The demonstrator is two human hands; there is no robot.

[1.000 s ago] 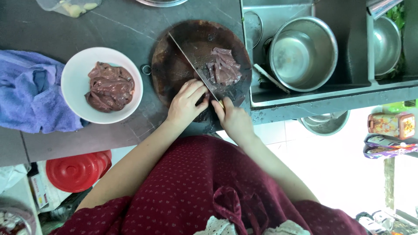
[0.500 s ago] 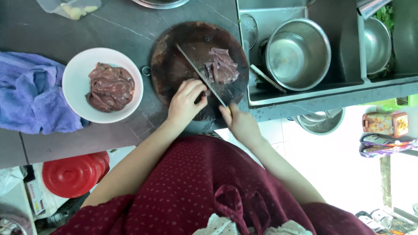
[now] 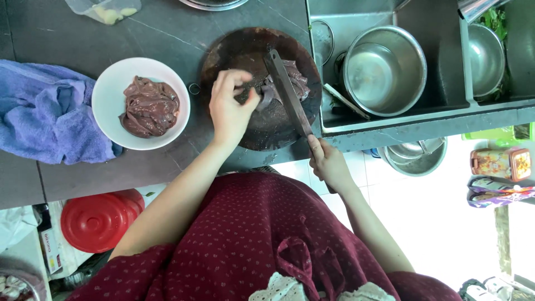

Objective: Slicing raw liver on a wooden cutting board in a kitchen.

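A round dark wooden chopping board [image 3: 234, 50] lies on the grey counter with a piece of dark raw liver [image 3: 295, 78] on it. My left hand [image 3: 229, 108] rests on the board and pinches the left end of the liver. My right hand [image 3: 329, 164] grips the handle of a long cleaver [image 3: 285, 89], whose blade lies across the liver. A white bowl [image 3: 108, 100] left of the board holds more raw liver [image 3: 149, 107].
A blue towel [image 3: 47, 120] lies at the far left. A steel sink [image 3: 434, 83] at the right holds a steel pot [image 3: 384, 69] and a bowl [image 3: 485, 58]. A red lid [image 3: 100, 220] sits below the counter. A plastic bag [image 3: 106, 10] lies at the top.
My left hand has moved up the board onto the liver. My right hand has swung the cleaver so its blade lies over the meat, further to the right.
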